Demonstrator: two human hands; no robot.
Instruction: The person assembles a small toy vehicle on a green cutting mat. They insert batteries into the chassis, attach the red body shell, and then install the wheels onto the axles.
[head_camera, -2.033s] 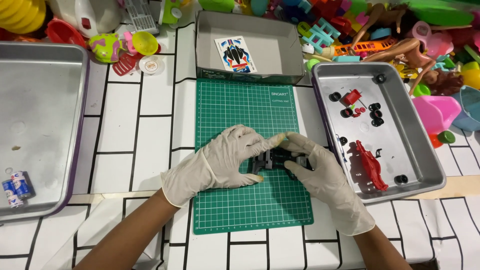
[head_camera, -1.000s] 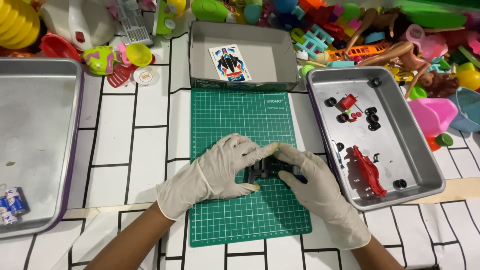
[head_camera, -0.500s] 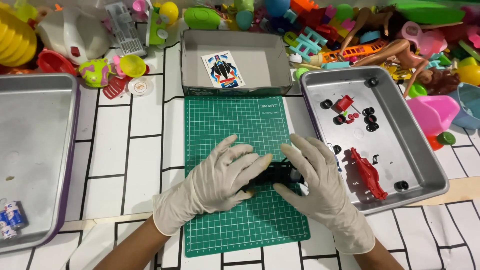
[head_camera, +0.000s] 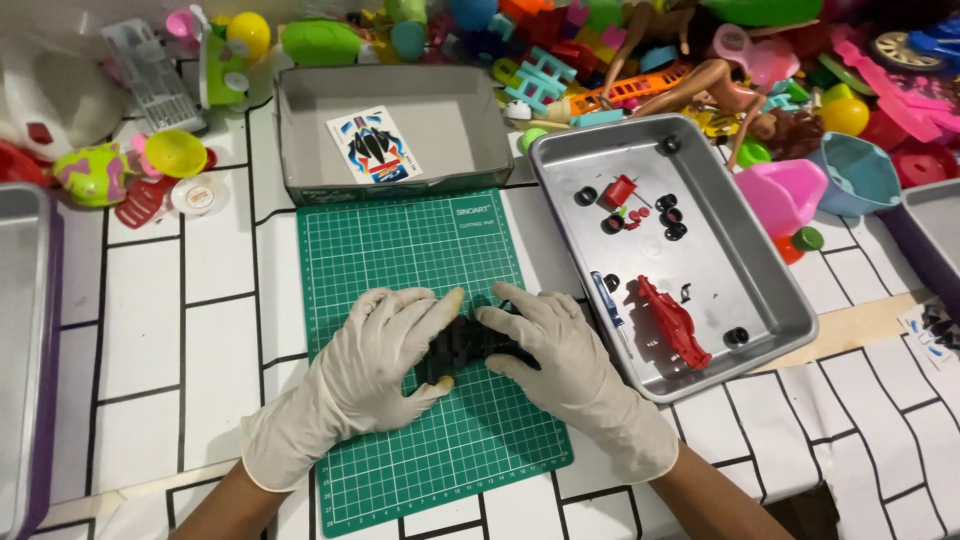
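Head view: black toy part (head_camera: 462, 348) lies crosswise between both gloved hands.

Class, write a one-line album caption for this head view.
Gloved left hand and right hand grip a black toy part over a green cutting mat.

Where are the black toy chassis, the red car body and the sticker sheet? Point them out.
black toy chassis (head_camera: 462, 345), head view, middle part showing between the gloved hands.
red car body (head_camera: 672, 322), head view, its midsection, in the metal tray.
sticker sheet (head_camera: 373, 145), head view, its centre, inside the grey box.
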